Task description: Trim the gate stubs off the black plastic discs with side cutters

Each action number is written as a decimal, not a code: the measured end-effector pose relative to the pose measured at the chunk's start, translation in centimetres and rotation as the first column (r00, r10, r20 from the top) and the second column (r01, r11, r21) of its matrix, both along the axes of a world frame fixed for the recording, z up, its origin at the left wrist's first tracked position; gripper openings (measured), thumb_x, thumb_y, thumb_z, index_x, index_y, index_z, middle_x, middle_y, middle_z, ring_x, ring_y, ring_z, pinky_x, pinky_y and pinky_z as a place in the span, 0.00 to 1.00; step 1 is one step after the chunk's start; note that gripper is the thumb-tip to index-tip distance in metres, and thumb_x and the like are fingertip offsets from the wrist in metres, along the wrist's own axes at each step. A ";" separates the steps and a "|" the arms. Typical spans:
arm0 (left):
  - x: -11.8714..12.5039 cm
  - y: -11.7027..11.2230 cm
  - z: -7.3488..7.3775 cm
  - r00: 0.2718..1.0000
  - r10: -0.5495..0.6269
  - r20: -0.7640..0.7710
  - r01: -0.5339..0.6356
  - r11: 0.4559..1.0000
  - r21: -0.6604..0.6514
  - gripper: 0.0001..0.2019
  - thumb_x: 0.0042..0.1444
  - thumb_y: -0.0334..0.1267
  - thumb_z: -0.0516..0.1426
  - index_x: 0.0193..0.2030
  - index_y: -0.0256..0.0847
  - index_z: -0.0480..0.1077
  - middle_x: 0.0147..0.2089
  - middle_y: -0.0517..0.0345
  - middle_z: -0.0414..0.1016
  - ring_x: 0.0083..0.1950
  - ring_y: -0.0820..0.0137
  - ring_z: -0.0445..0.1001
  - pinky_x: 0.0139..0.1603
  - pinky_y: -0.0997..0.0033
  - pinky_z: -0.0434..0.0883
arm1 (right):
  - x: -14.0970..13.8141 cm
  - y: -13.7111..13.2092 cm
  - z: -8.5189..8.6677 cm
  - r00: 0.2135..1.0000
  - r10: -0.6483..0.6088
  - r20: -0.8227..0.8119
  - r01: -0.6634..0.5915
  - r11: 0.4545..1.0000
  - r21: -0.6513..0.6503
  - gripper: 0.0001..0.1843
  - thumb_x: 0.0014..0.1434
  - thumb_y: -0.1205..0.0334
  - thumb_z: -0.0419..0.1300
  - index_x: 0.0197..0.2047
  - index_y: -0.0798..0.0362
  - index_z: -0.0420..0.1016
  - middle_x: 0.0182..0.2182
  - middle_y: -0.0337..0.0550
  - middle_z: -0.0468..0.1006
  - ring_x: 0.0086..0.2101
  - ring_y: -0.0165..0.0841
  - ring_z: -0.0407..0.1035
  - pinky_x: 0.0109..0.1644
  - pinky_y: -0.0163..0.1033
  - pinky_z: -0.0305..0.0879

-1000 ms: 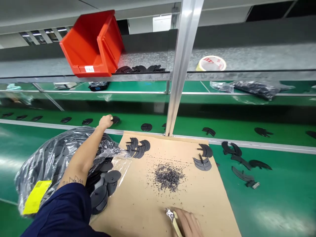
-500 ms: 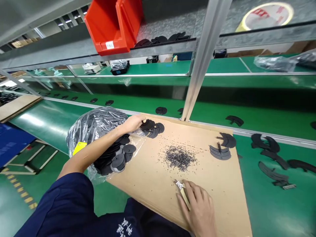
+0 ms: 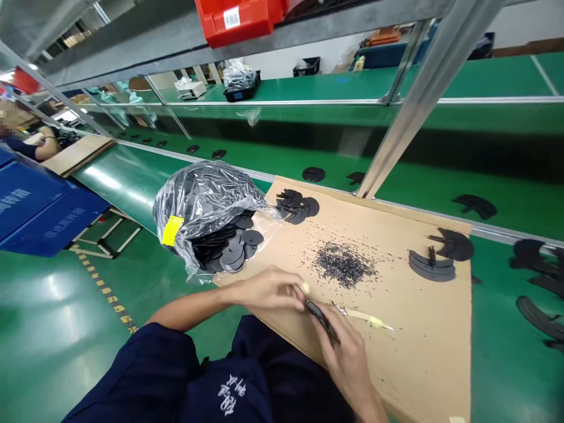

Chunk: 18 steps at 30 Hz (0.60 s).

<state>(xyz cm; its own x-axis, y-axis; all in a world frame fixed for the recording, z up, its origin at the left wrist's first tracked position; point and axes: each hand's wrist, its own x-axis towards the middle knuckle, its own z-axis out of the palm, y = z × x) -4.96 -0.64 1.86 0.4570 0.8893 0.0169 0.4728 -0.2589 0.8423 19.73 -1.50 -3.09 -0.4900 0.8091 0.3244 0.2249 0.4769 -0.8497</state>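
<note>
My left hand (image 3: 271, 289) and my right hand (image 3: 346, 352) meet over the near edge of a brown cardboard sheet (image 3: 414, 329). Both pinch a thin black flat part (image 3: 323, 320) between them. A pale yellowish tool with a foil-wrapped end (image 3: 363, 317) lies on the cardboard just right of the hands. A heap of tiny black trimmings (image 3: 343, 264) sits mid-sheet. A clear plastic bag of black discs (image 3: 211, 217) lies at the sheet's left edge, with a small stack of black fan-shaped parts (image 3: 296, 205) beyond it.
More black curved parts (image 3: 440, 255) rest at the cardboard's right side and on the green bench (image 3: 535, 276). Single parts ride the green conveyor (image 3: 314, 174) behind. A metal post (image 3: 409, 111) rises from the bench. A red bin (image 3: 240, 17) sits overhead. Another person's arm (image 3: 42, 147) shows far left.
My left hand drew back from the stack of parts at the far edge to the near edge with a black part. My right hand let go of the tool and took the part too.
</note>
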 end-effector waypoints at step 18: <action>-0.5 0.4 -2.1 0.735 0.441 0.515 -0.247 0.881 -0.403 0.21 0.55 0.49 0.71 0.48 0.39 0.78 0.42 0.51 0.81 0.45 0.65 0.81 0.48 0.68 0.76 | -1.2 0.8 1.9 0.881 -0.363 -0.303 0.080 0.747 -0.660 0.29 0.58 0.45 0.71 0.56 0.49 0.71 0.45 0.46 0.81 0.39 0.37 0.79 0.49 0.46 0.79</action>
